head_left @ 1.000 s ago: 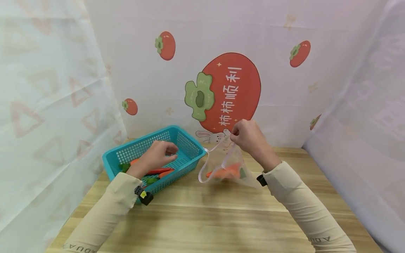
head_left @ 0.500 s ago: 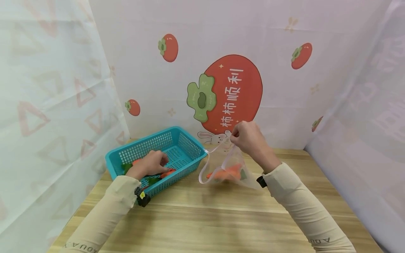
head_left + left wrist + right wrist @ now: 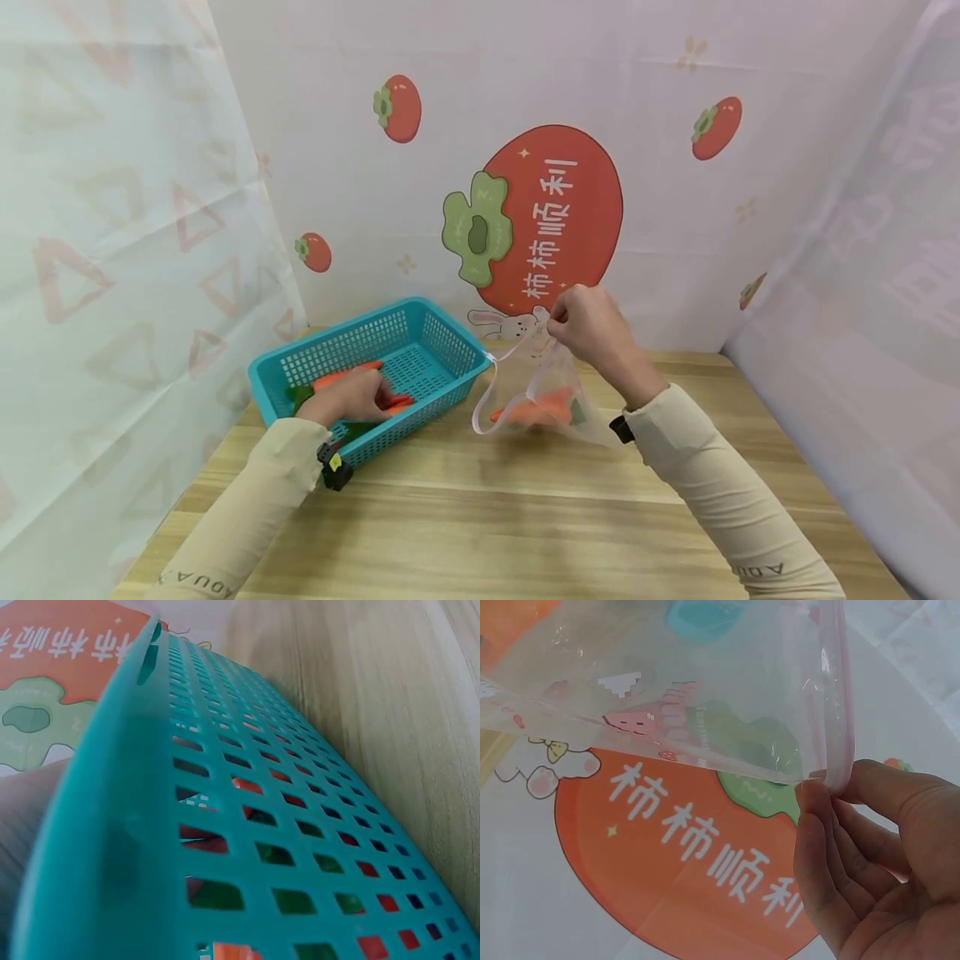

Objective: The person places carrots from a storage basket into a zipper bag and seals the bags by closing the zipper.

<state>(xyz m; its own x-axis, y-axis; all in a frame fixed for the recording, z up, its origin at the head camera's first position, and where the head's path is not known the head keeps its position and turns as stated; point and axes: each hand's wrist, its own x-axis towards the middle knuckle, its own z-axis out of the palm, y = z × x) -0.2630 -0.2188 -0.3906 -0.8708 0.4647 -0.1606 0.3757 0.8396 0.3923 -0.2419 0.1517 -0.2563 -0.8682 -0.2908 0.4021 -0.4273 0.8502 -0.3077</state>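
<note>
My left hand [image 3: 352,396] reaches down into a turquoise plastic basket [image 3: 457,337], fingers bent among red and orange vegetables. An orange carrot-like piece [image 3: 337,379] lies behind it and a red, pepper-like one [image 3: 398,402] shows by the fingertips. Whether the fingers grip anything, I cannot tell. In the left wrist view the basket's rim [image 3: 105,825] hides most of the hand. My right hand [image 3: 592,325] pinches the top edge of a clear zip bag [image 3: 742,690] between thumb and fingers. The bag's mouth gapes toward the basket; an orange carrot-like vegetable [image 3: 542,408] lies inside.
Basket and bag stand on a wooden table [image 3: 480,525]. Green leafy pieces [image 3: 300,393] lie at the basket's left end. A white printed cloth [image 3: 660,242] rises behind, with similar sheets at both sides. The bag's left edge is right at the basket's corner.
My left hand has lowered from above the basket into the vegetables, its fingers now farther down among them. The right hand still holds the bag in the same place.
</note>
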